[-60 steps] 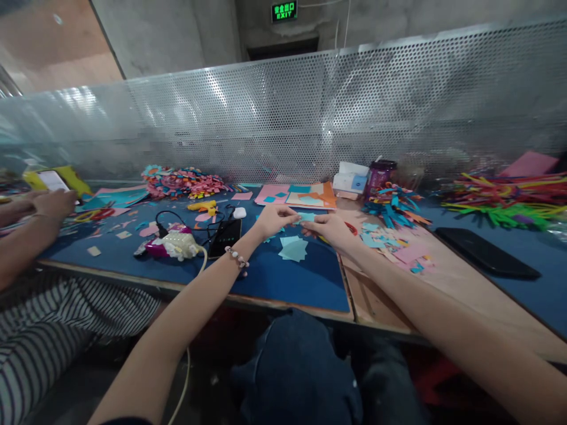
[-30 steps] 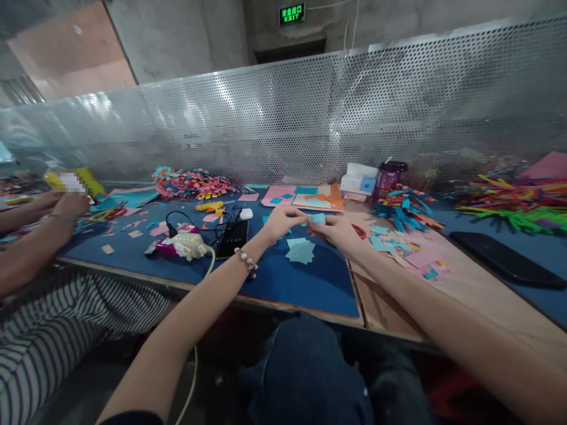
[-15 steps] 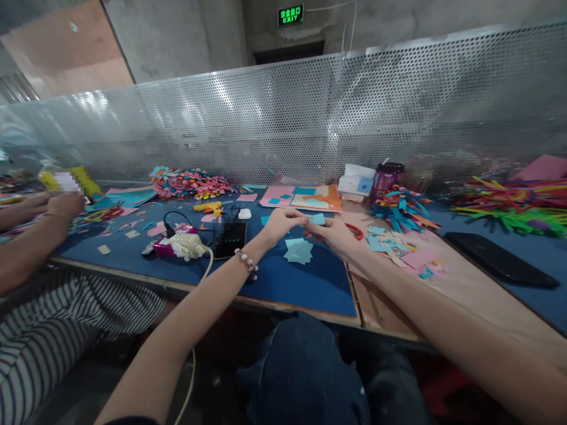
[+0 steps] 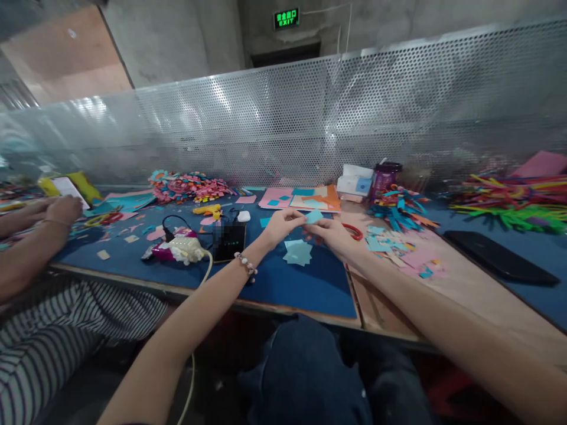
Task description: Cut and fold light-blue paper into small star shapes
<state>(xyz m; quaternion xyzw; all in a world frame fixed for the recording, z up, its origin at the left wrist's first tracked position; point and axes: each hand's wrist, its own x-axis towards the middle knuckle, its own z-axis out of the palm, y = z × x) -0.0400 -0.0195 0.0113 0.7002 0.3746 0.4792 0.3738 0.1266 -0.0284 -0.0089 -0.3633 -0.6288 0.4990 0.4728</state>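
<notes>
grey concrete wall (image 4: pixel 177 41) at back, orange-brown panel (image 4: pixel 66 53) at left | green-lit exit sign (image 4: pixel 286 19) — high, near centre | perforated metal screen (image 4: pixel 274 118) — light glinting off it, behind blue-topped table (image 4: pixel 301 290) | floor dark

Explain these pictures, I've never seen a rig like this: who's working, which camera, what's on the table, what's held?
No robot: a person works bare-handed. One camera on their head, looking forward and down, takes every picture. The right hand holds blue paper; the left hand has its fingertips at the edge, grip unclear. On the table are a paper stack just below the hands, a glue gun, a black phone and colourful scraps. The hands at far left are another person's.
</notes>
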